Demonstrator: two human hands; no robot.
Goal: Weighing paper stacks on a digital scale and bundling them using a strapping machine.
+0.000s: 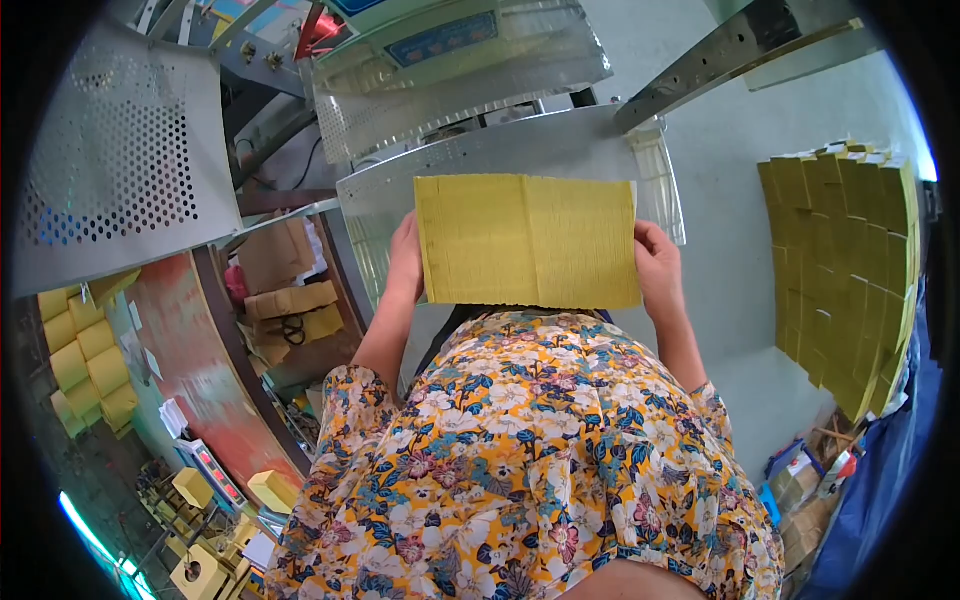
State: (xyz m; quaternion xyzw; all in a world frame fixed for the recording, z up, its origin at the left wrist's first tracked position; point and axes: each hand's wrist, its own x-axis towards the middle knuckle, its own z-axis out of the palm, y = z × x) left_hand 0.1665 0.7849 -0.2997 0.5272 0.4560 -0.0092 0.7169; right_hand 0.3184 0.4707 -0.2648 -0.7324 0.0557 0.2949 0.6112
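A wide block of yellow paper sheets (480, 245) is held level in front of my body, with a seam running down its middle. My left hand (405, 260) presses against its left end, most of the fingers hidden behind it. At the opposite end my right hand (657, 268) grips the block, its fingers curled at the edge. Just beyond the paper lies a grey metal machine table (560, 145), partly covered by the block.
Ahead stands a machine with a clear plastic cover (460, 95). On the right rises a tall stack of yellow paper blocks (845, 270). A perforated metal panel (140, 150) fills the upper left, above a shelf with brown paper (290, 300). A metal beam (720, 60) slants at upper right.
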